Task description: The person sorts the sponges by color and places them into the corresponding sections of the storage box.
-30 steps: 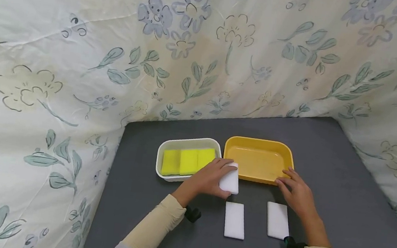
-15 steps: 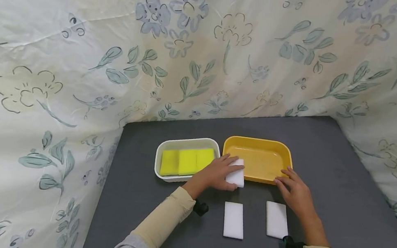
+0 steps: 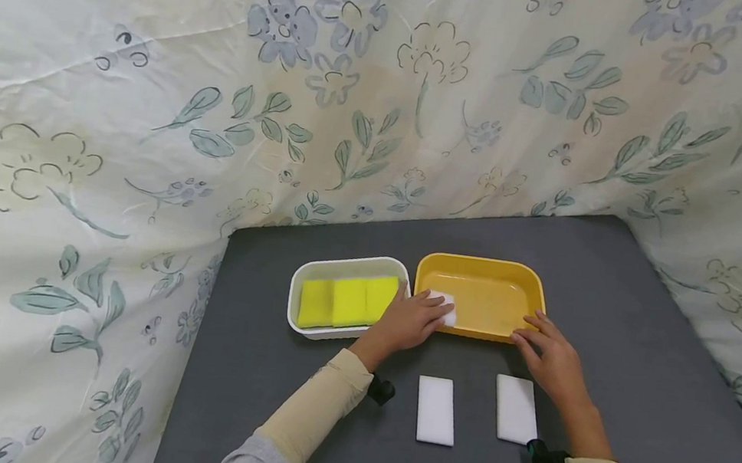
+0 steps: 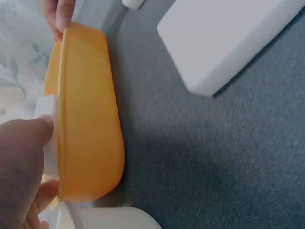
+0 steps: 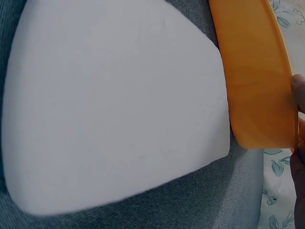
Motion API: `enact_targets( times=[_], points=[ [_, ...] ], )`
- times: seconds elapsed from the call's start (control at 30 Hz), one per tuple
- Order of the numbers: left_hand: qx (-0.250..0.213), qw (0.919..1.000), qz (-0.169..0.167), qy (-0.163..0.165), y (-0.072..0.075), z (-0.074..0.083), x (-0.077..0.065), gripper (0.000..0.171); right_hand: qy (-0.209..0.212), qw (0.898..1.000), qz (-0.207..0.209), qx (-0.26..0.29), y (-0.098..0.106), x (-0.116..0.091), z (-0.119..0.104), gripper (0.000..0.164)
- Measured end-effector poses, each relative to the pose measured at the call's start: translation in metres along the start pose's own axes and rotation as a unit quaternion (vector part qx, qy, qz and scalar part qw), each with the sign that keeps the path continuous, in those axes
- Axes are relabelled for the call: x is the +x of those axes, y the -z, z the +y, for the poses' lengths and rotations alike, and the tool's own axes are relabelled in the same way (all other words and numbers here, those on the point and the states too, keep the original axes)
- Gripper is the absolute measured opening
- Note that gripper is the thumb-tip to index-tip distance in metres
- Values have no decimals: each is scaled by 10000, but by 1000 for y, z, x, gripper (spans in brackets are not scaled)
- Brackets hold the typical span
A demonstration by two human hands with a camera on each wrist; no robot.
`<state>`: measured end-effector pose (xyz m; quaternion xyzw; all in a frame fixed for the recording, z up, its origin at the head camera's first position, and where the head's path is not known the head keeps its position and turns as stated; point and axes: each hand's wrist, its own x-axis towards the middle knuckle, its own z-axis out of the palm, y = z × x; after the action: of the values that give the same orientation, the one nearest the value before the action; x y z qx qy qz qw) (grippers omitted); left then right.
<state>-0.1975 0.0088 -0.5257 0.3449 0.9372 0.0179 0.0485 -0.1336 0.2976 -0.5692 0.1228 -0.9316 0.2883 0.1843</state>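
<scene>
My left hand (image 3: 404, 322) holds a white block (image 3: 449, 315), which looks like a melamine sponge, at the left end of the yellow tray (image 3: 483, 336). In the left wrist view, the thumb presses on the sponge (image 4: 51, 160) just past the tray's near rim. The hand itself covers much of the sponge in the head view. My right hand (image 3: 553, 358) pinches the tray's front right rim between thumb and fingers. Two more white sponges lie flat on the table in front: one in the middle (image 3: 436, 411), one beside the right wrist (image 3: 517, 410).
Left of the yellow tray and close to it stands a white tray (image 3: 295, 299) with yellow sponges (image 3: 350, 303) in a row. Everything sits on a dark grey tabletop (image 3: 647, 358). Floral cloth (image 3: 354, 144) hangs behind and at both sides.
My left hand has carried its white sponge from in front of the yellow tray, back and slightly right, over the rim into the left end. My right hand has stayed at the tray's corner.
</scene>
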Motion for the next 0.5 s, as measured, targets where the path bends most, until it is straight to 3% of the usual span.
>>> enact_targets(
  times=[0.33, 0.5],
  points=[
    [302, 9988, -324, 215, 1, -1, 18, 44, 64, 9999, 114, -55, -2, 1, 2, 21],
    [292, 9962, -704, 423, 2, 3, 21, 48, 41, 9999, 108, -77, -2, 0, 2, 21]
  ],
)
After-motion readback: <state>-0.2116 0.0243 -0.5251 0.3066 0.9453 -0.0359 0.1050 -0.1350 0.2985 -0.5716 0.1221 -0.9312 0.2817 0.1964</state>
